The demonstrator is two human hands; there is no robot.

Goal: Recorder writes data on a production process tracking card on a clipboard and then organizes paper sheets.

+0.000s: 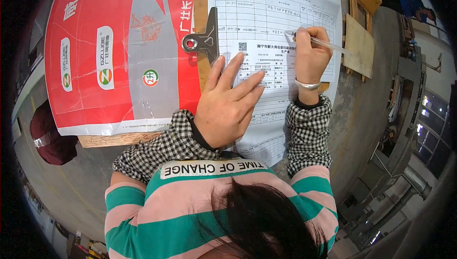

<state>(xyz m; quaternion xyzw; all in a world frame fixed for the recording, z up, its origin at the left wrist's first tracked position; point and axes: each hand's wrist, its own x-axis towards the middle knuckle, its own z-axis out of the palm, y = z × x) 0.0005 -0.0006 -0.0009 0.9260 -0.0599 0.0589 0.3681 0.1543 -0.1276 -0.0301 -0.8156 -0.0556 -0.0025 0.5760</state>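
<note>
A thin clear pen is gripped in my right hand, its tip on a ruled form with handwritten rows. A second printed sheet with a small square code overlaps the form's lower part. My left hand lies on the papers' left side, fingers spread, holding nothing. A dark metal clip clamps the papers' left edge to a brown board, mostly hidden underneath. Checkered sleeve covers are on both forearms, and a silver bracelet circles my right wrist.
Large red and grey printed sheets lie left of the board, on a wooden support. A dark red rounded object is beyond their left edge. Wooden pieces stand at the right. Machinery lines the far right, beyond grey floor.
</note>
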